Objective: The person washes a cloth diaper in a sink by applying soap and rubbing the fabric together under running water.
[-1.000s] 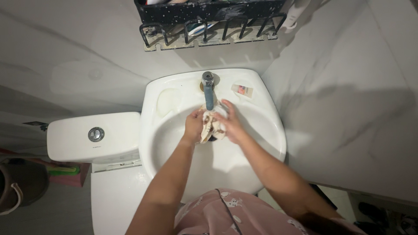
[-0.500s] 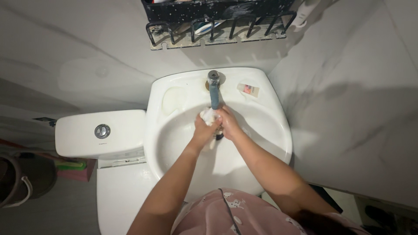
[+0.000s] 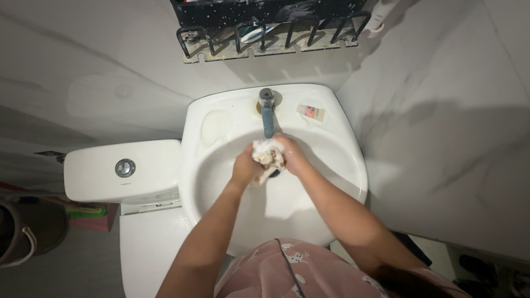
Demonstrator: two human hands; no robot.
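A small wet cloth (image 3: 268,154), white with brown stains, is bunched between both my hands over the white sink basin (image 3: 331,182). My left hand (image 3: 244,165) grips its left side and my right hand (image 3: 292,156) grips its right side. The cloth sits just under the spout of the grey-blue faucet (image 3: 267,113). The drain is hidden beneath the cloth and hands.
A small packet (image 3: 312,112) lies on the sink's back right rim. A black wire rack (image 3: 265,33) hangs on the wall above. A white toilet tank with a round flush button (image 3: 125,168) stands to the left, with a bucket (image 3: 16,243) on the floor beyond.
The cloth went from hanging loosely between the hands to being squeezed into a tight bunch under the faucet; the hands shifted slightly as they worked it.
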